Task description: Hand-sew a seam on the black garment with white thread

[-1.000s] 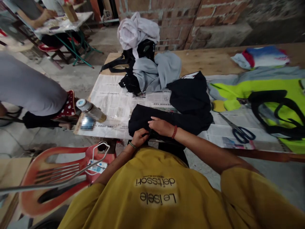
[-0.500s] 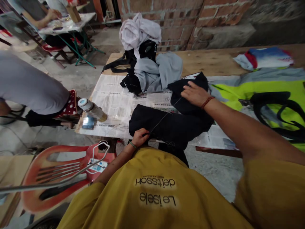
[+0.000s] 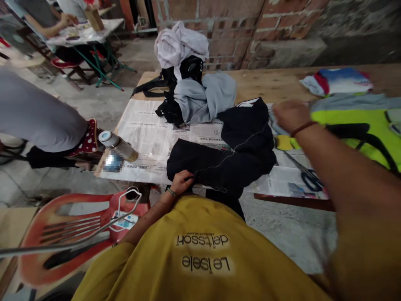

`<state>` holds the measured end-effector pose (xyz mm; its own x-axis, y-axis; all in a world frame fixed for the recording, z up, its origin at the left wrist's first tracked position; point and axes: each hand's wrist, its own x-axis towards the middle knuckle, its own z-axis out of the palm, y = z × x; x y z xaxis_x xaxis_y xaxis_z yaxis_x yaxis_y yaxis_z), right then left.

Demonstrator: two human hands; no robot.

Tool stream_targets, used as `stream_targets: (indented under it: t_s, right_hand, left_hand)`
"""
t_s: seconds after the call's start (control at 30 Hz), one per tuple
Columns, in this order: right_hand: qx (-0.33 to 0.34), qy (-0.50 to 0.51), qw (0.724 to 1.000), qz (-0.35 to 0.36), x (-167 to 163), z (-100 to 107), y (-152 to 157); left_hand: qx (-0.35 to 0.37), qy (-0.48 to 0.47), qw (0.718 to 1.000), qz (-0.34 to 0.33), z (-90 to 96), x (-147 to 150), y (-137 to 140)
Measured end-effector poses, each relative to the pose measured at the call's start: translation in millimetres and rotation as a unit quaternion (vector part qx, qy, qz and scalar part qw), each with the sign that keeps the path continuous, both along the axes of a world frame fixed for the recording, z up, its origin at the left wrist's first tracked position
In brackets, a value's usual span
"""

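Observation:
Dark garment cloth [image 3: 200, 161] lies bunched across the newspaper at the table's front edge. My left hand [image 3: 182, 182] is closed on its near edge, fingertips pinched on the cloth. A pale thread [image 3: 216, 164] runs slack from near those fingers over the cloth toward the right. My right hand [image 3: 291, 116] is raised off the cloth on its right side, blurred, with the fingers curled in. Whatever is in that hand, if anything, cannot be made out. Below the right forearm lie dark-handled scissors [image 3: 311, 179], beside a small yellow object [image 3: 283, 142].
Grey cloth [image 3: 219, 96] and a white bundle [image 3: 180, 46] are heaped at the back. A bottle [image 3: 120, 148] stands at the left corner. Yellow-green clothing [image 3: 347, 117] covers the right side. A red plastic chair [image 3: 34, 251] and a seated person [image 3: 40, 113] are at left.
My right hand has left the cloth and moved right and slightly up. The thread, taut before, now lies in a loose curve. Scissors have come into sight. My left hand stays on the cloth.

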<state>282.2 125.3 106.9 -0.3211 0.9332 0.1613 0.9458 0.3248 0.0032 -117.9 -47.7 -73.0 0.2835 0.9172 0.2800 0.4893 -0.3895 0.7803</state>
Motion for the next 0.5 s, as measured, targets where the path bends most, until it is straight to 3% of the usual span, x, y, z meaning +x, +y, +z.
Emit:
stream_targets:
  t_s: [0.1, 0.17, 0.23, 0.33, 0.5]
  right_hand:
    - [-0.014, -0.029, 0.999, 0.040, -78, -51, -32]
    - [-0.049, -0.052, 0.983, 0.167, -125, -81, -60]
    - [-0.056, -0.043, 0.951, 0.302, -161, -101, -86]
    - [-0.053, -0.028, 0.928, 0.368, -192, -113, -111]
    - [-0.054, -0.042, 0.919, 0.389, -205, -118, -117]
  left_hand:
    - [-0.005, 0.002, 1.000, -0.003, -1.1, 0, 0]
    - [-0.008, 0.007, 1.000, -0.007, -0.6, 0, 0]
    - [-0.006, 0.010, 1.000, -0.010, 0.5, -1, 0]
    - [0.003, 0.011, 1.000, -0.010, 2.4, 0, 1]
    - [-0.003, 0.016, 1.000, -0.005, 4.7, 1, 0]
